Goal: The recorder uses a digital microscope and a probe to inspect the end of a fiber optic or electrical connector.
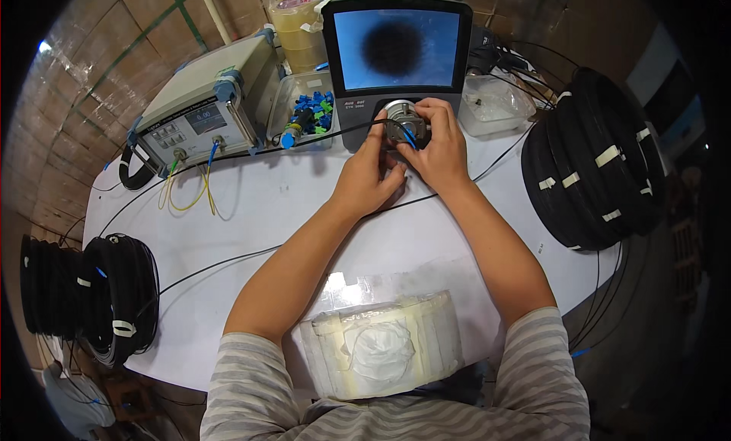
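Here, both hands are meeting at the round metal port (401, 121) on the front of the inspection scope (396, 60), which is standing at the far side of the white table (251, 205). The left hand (371, 178) is reaching up with its fingers curled, the fingertips pressing against the port's left edge where a thin black cable (335, 131) is running in. The right hand (436, 148) is lying over the port's right side, thumb and forefinger pinching a small blue-tipped connector (410, 139) just at the opening. The screen (396, 49) above is showing a dark round blot on a blue field. Left of the scope a clear tray (301, 98) is holding blue and green caps (316, 110), and beyond it a grey meter (205, 106) is sitting with yellow leads (186, 194) looping from its front. Black cable coils are lying at the right edge (598, 159) and the left edge (118, 296) of the table. A taped white bundle (381, 353) is resting near the person's chest.
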### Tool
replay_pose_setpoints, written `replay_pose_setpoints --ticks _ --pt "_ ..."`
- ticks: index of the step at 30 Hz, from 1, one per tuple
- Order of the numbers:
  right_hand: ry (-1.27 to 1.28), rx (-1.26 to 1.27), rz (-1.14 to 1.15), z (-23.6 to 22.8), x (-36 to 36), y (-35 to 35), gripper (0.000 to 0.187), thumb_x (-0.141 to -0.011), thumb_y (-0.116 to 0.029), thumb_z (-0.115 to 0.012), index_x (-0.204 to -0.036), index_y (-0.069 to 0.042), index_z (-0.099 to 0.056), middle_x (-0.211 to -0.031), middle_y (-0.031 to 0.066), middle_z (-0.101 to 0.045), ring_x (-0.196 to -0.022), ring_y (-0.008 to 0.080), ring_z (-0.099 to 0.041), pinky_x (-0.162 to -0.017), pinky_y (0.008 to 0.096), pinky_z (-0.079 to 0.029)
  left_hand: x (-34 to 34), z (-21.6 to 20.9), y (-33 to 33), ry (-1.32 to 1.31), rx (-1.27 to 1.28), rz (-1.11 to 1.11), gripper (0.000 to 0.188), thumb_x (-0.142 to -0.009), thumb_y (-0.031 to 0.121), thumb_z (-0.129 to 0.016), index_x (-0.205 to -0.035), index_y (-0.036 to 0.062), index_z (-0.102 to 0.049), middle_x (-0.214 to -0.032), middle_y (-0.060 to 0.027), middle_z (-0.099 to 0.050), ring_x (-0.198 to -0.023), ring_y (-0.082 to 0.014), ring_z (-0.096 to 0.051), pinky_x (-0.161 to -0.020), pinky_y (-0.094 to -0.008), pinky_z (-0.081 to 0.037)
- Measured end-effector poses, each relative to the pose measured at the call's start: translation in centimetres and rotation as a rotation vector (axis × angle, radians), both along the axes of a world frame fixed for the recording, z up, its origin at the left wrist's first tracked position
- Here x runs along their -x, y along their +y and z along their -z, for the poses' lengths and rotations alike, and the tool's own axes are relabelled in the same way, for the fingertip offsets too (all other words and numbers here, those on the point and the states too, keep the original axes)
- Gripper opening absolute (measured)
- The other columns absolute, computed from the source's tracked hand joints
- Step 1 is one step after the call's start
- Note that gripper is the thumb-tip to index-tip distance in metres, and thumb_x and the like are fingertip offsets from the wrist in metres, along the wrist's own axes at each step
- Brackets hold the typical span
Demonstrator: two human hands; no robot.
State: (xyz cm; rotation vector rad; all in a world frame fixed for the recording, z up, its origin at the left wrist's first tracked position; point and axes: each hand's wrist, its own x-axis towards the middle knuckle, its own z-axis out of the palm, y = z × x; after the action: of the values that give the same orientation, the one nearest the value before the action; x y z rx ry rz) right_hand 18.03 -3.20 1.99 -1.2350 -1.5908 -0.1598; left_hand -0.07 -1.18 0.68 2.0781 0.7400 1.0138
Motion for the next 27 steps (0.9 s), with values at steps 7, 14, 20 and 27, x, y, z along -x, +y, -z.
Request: replay_pose_setpoints --ticks 7,14,20,27 --pt "-0.099 -0.029 0.004 -0.9 0.2 -0.8 0.065 -0.070 -0.009 -0.090 -0.129 -0.010 -0.061 -0.127 0.0125 -0.061 -0.115 0.0362 -0.065 -0.094 0.0437 -0.055 0.2 0.0 0.2 -0.014 0.020 0.006 0.097 -0.092 0.010 -0.072 -0.169 0.0050 -0.013 -0.117 -0.0159 -0.071 -0.093 -0.0234 -0.072 -0.085 -0.0336 -0.057" --pt "-0.076 -0.019 0.014 -0.7 0.3 -0.4 0.064 -0.069 -0.005 -0.090 -0.125 -0.008 -0.060 -0.125 0.0125 -0.061 -0.113 0.0357 -0.065 -0.093 0.0427 -0.056 0.1 -0.2 0.0 0.026 0.007 -0.012 0.098 -0.092 0.011 -0.073 -0.170 0.0056 -0.013 -0.114 -0.0160 -0.071 -0.094 -0.0250 -0.073 -0.086 -0.0339 -0.057" --pt "-0.013 -0.003 0.026 -0.3 0.4 -0.3 0.061 -0.069 -0.007 -0.092 -0.120 -0.006 -0.060 -0.125 0.0121 -0.061 -0.111 0.0354 -0.066 -0.091 0.0431 -0.056 0.1 -0.1 0.1 0.017 0.057 0.002 0.098 -0.092 0.012 -0.073 -0.170 0.0055 -0.014 -0.116 -0.0165 -0.071 -0.096 -0.0259 -0.073 -0.087 -0.0349 -0.057" --pt "-0.077 -0.004 -0.020 -1.0 -0.4 -0.8 0.064 -0.067 -0.007 -0.093 -0.124 -0.010 -0.064 -0.125 0.0111 -0.061 -0.112 0.0355 -0.065 -0.090 0.0428 -0.057 -0.1 -0.2 0.1 -0.010 -0.006 0.011 0.097 -0.092 0.011 -0.073 -0.169 0.0036 -0.014 -0.120 -0.0176 -0.070 -0.095 -0.0261 -0.073 -0.088 -0.0347 -0.057"
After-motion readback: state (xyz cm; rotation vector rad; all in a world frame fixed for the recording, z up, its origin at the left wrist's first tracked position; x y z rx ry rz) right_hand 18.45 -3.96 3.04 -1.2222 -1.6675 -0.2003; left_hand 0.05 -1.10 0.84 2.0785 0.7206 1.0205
